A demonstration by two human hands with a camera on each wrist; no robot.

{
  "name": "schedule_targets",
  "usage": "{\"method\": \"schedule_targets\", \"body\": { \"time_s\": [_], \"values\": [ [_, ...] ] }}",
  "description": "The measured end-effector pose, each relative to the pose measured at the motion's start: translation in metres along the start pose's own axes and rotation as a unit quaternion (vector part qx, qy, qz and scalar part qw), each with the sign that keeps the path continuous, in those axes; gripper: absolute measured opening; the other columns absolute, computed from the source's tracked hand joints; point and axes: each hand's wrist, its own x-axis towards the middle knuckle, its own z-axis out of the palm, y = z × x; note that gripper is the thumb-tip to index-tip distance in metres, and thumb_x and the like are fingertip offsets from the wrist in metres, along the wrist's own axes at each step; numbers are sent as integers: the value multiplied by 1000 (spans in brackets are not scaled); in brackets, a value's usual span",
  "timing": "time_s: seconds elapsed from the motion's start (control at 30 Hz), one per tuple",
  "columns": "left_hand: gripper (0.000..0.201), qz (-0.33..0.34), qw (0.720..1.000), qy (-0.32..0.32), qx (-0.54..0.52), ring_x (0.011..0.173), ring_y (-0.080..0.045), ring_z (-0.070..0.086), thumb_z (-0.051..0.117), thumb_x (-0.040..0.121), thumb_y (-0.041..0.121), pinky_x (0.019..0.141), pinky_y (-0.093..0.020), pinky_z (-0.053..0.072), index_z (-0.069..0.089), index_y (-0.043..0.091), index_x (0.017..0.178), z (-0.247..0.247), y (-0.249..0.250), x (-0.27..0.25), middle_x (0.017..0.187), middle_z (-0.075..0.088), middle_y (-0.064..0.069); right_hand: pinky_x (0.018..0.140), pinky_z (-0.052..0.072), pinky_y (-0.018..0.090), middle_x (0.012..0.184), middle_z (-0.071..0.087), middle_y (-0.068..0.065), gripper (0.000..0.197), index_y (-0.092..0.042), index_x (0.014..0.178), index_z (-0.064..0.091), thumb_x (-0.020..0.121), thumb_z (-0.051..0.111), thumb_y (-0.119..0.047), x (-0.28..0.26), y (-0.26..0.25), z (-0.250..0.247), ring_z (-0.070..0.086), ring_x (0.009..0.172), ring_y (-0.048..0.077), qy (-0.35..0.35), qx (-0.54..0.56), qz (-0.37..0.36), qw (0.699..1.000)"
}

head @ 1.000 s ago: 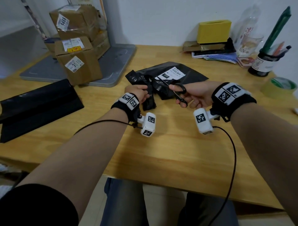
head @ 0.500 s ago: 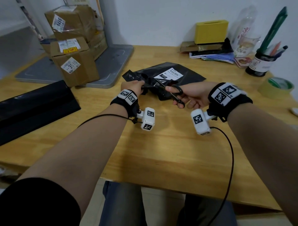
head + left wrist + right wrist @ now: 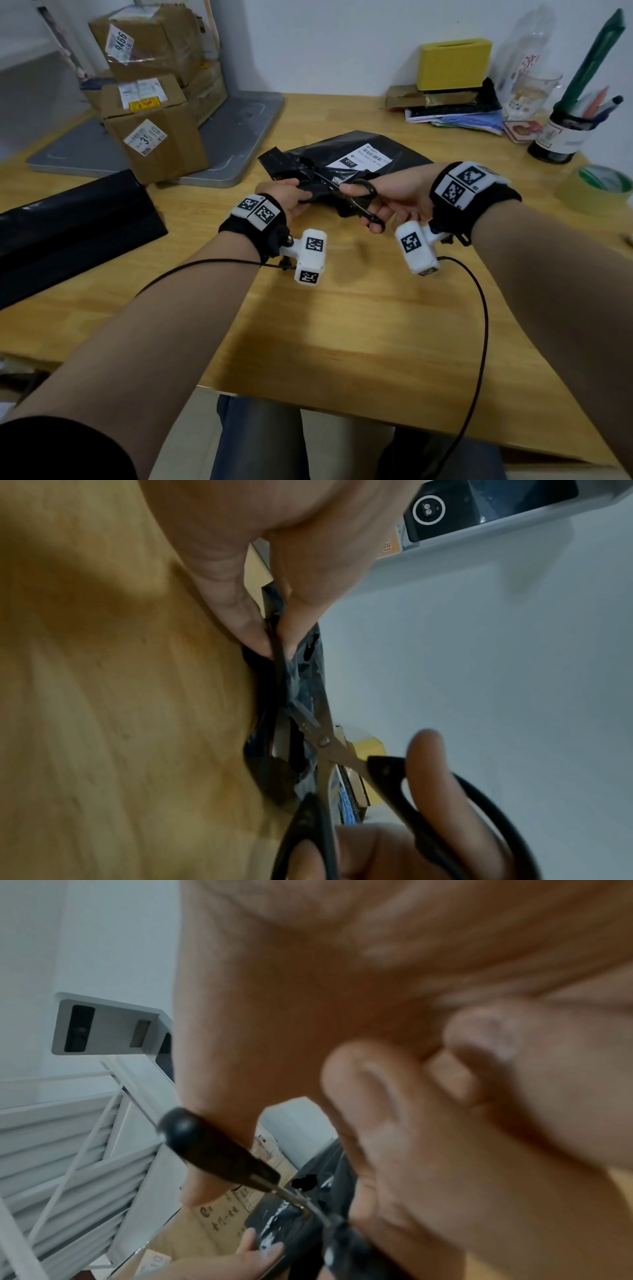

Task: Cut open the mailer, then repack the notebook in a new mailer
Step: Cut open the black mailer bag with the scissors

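Note:
A black plastic mailer point(image 3: 387, 150) with a white shipping label lies on the wooden desk point(image 3: 342, 325), its near end lifted. My left hand point(image 3: 291, 198) pinches that end's edge point(image 3: 281, 653) between thumb and fingers. My right hand point(image 3: 390, 202) holds black-handled scissors point(image 3: 356, 197) with thumb and fingers through the loops point(image 3: 428, 791). The blades point(image 3: 308, 721) stand partly apart and bite into the mailer's film close to my left fingertips point(image 3: 263, 1250). The notebook is hidden inside. A folded black mailer point(image 3: 68, 226) lies at the left.
Taped cardboard boxes point(image 3: 154, 126) stand on a grey scale platform point(image 3: 236, 137) at the back left. At the back right sit a yellow box point(image 3: 452, 63), stacked papers, a glass, a pen pot point(image 3: 561, 133) and a tape roll point(image 3: 596, 188). Cables hang from both wrist cameras.
Both hands have lifted the mailer's end a little and the strip that hung below my left hand no longer shows. The scissors have advanced along the edge toward my left fingers.

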Motion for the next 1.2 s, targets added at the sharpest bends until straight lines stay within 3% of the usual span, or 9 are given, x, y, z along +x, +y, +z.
{"method": "schedule_targets", "body": {
  "time_s": [0.17, 0.37, 0.43, 0.53, 0.63, 0.77, 0.9, 1.03, 1.2],
  "values": [
    [31, 3, 1000, 6, -29, 92, -24, 61, 67, 80, -18, 76, -27, 56, 57, 8, 92, 1, -4, 0, 93, 58, -9, 32, 28, 15, 70, 62, 0, 72, -14, 88, 60, 77, 53, -85, 12, -6, -2, 40, 36, 7, -11, 11, -9, 1000],
    [47, -53, 993, -60, -86, 112, -26, 63, 57, 89, -16, 80, -28, 54, 53, 9, 129, 4, 1, -8, 104, 65, -13, 36, 23, 14, 68, 59, 0, 71, -16, 87, 58, 77, 52, -85, 29, -10, -1, 37, 38, 8, -19, 33, -11, 999],
    [44, -52, 994, -51, -84, 113, -25, 63, 57, 89, -16, 78, -28, 55, 54, 11, 124, 2, 1, -9, 103, 64, -12, 37, 22, 14, 69, 58, 0, 71, -16, 87, 58, 76, 55, -85, 33, -9, 1, 36, 39, 8, -21, 38, -9, 999],
    [34, 50, 999, 16, -2, 98, -27, 67, 65, 81, -18, 70, -27, 59, 58, 15, 86, -4, -6, 2, 102, 64, -12, 37, 22, 14, 69, 59, 1, 72, -15, 86, 60, 72, 59, -86, 35, -7, 2, 36, 40, 8, -16, 42, -11, 999],
    [37, 138, 983, 31, 117, 89, -21, 67, 70, 76, -13, 84, -32, 59, 65, 23, 73, -12, -14, 15, 84, 67, 1, 36, 23, 14, 69, 59, 1, 72, -15, 85, 62, 71, 60, -86, 34, -3, -1, 36, 41, 8, -9, 42, -16, 999],
    [41, 214, 957, 13, 198, 98, -11, 66, 71, 78, -7, 91, -26, 54, 72, 33, 71, -11, -12, 16, 101, 73, 6, 35, 25, 15, 69, 60, 0, 75, -15, 86, 63, 65, 63, -86, 27, 7, -5, 38, 42, 8, -9, 44, -15, 999],
    [40, 261, 924, -12, 280, 104, -6, 62, 71, 77, -7, 76, -10, 45, 73, 31, 86, -10, -7, 14, 114, 70, 10, 34, 26, 16, 69, 60, -1, 72, -15, 86, 62, 69, 62, -85, 20, 15, -7, 38, 41, 7, -6, 48, -15, 999],
    [38, 215, 891, -45, 398, 101, -11, 66, 82, 71, 2, 91, -26, 53, 75, 26, 100, -12, -5, 20, 107, 73, 5, 35, 25, 16, 69, 60, -1, 75, -15, 88, 63, 63, 63, -86, 15, 16, -5, 37, 42, 7, 0, 34, -22, 999],
    [29, 176, 891, -43, 417, 93, -17, 69, 83, 75, 12, 90, -34, 57, 77, 28, 99, -13, 3, 28, 91, 72, 6, 37, 27, 17, 68, 61, 1, 72, -15, 89, 61, 70, 58, -84, 2, 18, -4, 38, 42, 8, -12, 4, -33, 999]
  ]
}}
